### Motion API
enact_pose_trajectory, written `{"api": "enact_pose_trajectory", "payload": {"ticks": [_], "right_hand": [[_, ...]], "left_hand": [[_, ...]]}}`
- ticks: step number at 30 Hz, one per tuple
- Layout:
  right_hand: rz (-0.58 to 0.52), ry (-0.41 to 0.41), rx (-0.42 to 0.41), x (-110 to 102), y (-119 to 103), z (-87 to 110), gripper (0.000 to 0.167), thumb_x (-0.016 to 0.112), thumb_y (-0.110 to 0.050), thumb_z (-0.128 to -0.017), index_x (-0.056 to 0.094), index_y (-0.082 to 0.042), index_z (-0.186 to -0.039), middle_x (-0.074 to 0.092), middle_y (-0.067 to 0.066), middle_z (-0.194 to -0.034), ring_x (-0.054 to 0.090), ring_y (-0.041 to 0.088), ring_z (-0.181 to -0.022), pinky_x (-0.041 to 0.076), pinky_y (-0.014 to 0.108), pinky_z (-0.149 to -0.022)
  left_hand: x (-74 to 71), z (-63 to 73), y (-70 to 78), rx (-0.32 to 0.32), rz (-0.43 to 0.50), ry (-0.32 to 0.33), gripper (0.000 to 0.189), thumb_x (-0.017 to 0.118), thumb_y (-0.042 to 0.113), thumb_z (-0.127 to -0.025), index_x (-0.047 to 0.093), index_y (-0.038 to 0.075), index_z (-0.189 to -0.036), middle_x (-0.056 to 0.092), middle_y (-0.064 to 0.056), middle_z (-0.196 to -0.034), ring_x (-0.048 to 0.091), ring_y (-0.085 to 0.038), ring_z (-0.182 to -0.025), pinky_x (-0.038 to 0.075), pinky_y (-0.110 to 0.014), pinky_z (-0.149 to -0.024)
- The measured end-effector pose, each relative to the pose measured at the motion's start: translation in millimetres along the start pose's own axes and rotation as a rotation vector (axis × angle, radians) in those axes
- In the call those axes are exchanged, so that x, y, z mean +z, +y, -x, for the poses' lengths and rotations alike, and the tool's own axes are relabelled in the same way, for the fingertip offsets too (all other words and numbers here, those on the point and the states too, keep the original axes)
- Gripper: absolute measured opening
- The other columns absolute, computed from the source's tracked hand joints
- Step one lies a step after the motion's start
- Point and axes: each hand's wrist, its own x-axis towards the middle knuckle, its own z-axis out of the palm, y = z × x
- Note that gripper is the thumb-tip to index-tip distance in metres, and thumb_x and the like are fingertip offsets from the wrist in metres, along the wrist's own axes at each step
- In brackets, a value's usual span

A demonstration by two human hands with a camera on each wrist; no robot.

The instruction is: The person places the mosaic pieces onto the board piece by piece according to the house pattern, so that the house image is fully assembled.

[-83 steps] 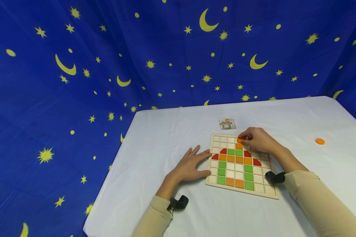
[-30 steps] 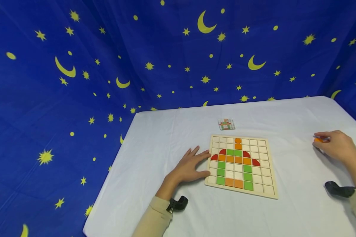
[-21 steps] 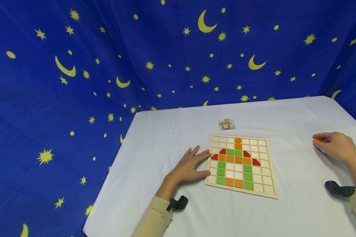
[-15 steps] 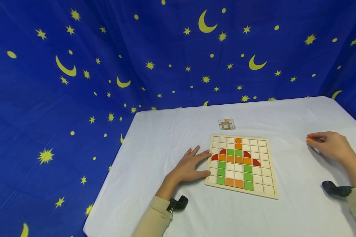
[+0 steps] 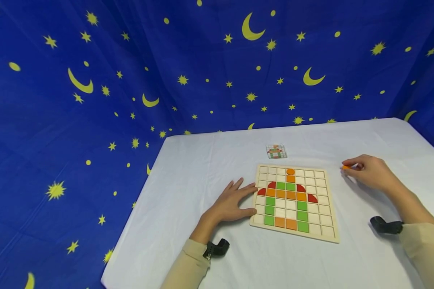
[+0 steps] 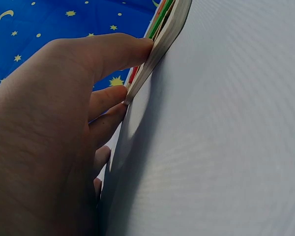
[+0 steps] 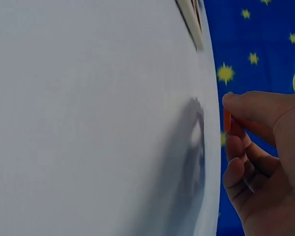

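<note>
My right hand [image 5: 369, 171] pinches an orange disc [image 7: 227, 120] between thumb and fingers, just to the right of the wooden grid board [image 5: 329, 202]. In the right wrist view the hand is above the white table, its shadow falling beside it. My left hand [image 5: 232, 202] lies with spread, straight fingers at the board's left edge, thumb and a fingertip touching the rim, as the left wrist view shows too. Green, orange and red pieces fill part of the grid. One orange disc [image 5: 290, 171] sits in the top row above an orange square [image 5: 291, 179].
A small pattern card [image 5: 276, 151] with a coloured grid picture lies behind the board. The table [image 5: 188, 168] has a white cloth. A blue curtain [image 5: 202, 60] with yellow moons and stars hangs behind and to the left.
My right hand let go of one orange disc in the board's top row, picked up the other from the far right, and has carried it left toward the board. The left hand stayed put.
</note>
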Motion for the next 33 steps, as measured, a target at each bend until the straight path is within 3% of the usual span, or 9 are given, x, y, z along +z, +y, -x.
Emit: {"api": "enact_pose_trajectory", "payload": {"ticks": [18,26,33], "right_hand": [[-0.068,-0.113,-0.148,31.9,-66.4,-26.8,0.029,0.073,-0.018,-0.086,0.072,0.000,-0.109,0.061,0.008,-0.091,0.048,0.022,-0.075,0.040,0.032,-0.058],[-0.096,-0.165,-0.165,47.4,-80.1,-35.4,0.028,0.074,-0.017,-0.085,0.072,-0.002,-0.108,0.062,0.005,-0.089,0.049,0.021,-0.074,0.041,0.033,-0.061],[-0.085,-0.204,-0.181,54.1,-85.2,-37.0,0.027,0.072,-0.017,-0.087,0.072,-0.004,-0.111,0.064,0.006,-0.098,0.050,0.020,-0.078,0.042,0.034,-0.065]], "left_hand": [[-0.4,0.7,0.4,-0.001,0.012,-0.003,0.069,0.056,0.061,-0.087,0.040,0.032,-0.147,0.026,0.019,-0.153,0.007,-0.017,-0.145,0.002,-0.039,-0.117],[0.8,0.7,0.2,0.004,0.002,-0.002,0.070,0.056,0.061,-0.087,0.040,0.031,-0.147,0.025,0.019,-0.153,0.007,-0.017,-0.145,0.003,-0.040,-0.117],[0.3,0.2,0.9,0.011,-0.002,-0.003,0.070,0.055,0.062,-0.087,0.040,0.031,-0.147,0.025,0.019,-0.153,0.008,-0.017,-0.145,0.004,-0.042,-0.117]]}}
